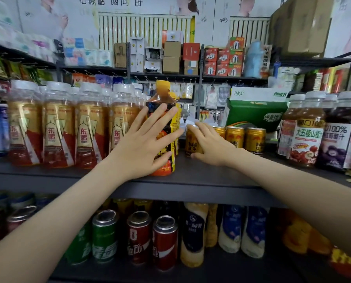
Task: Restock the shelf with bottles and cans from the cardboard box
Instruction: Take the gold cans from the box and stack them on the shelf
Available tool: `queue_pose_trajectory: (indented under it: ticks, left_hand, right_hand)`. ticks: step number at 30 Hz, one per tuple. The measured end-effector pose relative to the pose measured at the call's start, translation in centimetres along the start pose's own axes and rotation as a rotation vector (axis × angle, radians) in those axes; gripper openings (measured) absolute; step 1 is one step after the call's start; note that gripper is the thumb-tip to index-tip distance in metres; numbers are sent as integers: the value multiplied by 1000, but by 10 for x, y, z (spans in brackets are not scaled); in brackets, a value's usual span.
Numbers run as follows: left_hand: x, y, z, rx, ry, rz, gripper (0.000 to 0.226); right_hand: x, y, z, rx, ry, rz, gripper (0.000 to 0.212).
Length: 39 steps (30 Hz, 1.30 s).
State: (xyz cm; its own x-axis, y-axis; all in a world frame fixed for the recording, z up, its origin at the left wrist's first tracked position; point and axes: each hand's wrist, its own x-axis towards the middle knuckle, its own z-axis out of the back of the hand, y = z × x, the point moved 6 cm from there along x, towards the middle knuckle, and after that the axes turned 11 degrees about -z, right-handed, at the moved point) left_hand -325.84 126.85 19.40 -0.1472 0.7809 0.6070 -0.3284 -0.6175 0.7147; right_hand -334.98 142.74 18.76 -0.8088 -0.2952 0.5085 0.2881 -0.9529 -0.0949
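Observation:
A dark tea bottle (162,94) with a yellow cap stands upright near the front of the black shelf (201,178). My left hand (144,144) lies flat against its front, fingers straight and spread. My right hand (211,144) reaches to a gold Red Bull can (191,144) just right of the bottle, its fingers over the can's front and top; how firmly it holds the can is unclear. More gold cans (246,139) stand in a row behind and to the right. The cardboard box is out of view.
Gold-labelled bottles (58,127) fill the shelf's left side; juice bottles (317,131) stand at the right. A green carton (256,113) sits behind the cans. The lower shelf holds green and red soda cans (139,237) and milk-tea bottles (193,233).

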Motion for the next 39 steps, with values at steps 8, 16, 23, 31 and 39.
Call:
queue_pose_trajectory:
  ticks: [8, 16, 23, 31, 39]
  left_hand:
    - [-26, -53, 33, -155, 127, 241, 48]
    - [-116, -151, 92, -399, 147, 633, 39]
    - [-273, -239, 162, -475, 482, 904, 40]
    - [-474, -275, 239, -481, 1077, 1298, 55]
    - [-690, -265, 336, -492, 1308, 1662, 58]
  right_hand:
    - [-96, 36, 35, 285, -36, -30, 52]
    - [-229, 114, 22, 513, -150, 204, 37]
    - [-341, 242, -64, 690, 260, 418, 38]
    - [-407, 415, -149, 597, 639, 618, 50]
    - [-433, 612, -223, 530, 885, 746, 54]
